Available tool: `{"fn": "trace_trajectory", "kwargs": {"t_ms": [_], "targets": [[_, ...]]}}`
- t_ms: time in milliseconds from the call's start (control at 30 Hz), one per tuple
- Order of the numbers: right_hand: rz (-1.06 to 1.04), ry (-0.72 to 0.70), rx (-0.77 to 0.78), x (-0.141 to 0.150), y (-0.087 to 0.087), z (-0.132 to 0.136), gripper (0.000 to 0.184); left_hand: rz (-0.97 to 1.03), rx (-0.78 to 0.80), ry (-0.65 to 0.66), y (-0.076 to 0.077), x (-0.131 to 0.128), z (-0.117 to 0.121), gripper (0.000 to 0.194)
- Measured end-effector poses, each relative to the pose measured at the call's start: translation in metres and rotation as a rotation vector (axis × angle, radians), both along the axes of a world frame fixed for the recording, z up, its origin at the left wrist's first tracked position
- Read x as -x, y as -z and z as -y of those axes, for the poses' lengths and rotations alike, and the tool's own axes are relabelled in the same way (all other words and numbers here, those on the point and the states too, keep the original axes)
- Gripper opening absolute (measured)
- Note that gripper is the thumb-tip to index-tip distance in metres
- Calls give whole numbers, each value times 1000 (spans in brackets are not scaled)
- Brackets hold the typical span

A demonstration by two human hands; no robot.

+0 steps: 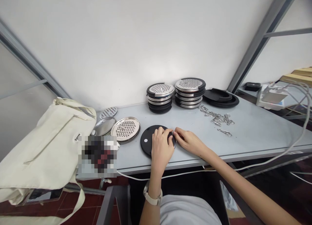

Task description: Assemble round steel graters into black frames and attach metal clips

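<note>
A black round disc with a white dot lies flat near the table's front edge. My left hand presses on its right half, fingers bent over it and thumb near the rim. At the disc's upper right rim, my right hand pinches a small shiny metal piece, mostly hidden by the fingertips. To the right lies a loose pile of metal snap hooks, with a single snap hook apart from it. Left of the disc rest round metal grater plates.
Two stacks of black-rimmed graters, a left stack and a right stack, stand by the wall. Black round trays lie beside them. A cream bag covers the table's left end. A white cable runs along the front edge.
</note>
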State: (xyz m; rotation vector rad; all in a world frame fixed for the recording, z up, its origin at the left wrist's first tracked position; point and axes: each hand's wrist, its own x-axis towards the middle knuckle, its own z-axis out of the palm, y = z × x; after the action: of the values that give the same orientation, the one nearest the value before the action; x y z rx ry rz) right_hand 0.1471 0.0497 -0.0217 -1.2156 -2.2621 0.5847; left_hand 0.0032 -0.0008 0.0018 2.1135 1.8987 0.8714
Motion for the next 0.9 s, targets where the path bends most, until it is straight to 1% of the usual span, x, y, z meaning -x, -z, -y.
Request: {"fn": "trace_trajectory", "kwargs": {"t_ms": [467, 900], "targets": [[36, -10, -16, 0, 1, -1, 28, -7, 7, 6, 0, 0, -1, 25], [1, -7, -6, 0, 2, -1, 28, -13, 4, 7, 0, 0, 0, 26]]}}
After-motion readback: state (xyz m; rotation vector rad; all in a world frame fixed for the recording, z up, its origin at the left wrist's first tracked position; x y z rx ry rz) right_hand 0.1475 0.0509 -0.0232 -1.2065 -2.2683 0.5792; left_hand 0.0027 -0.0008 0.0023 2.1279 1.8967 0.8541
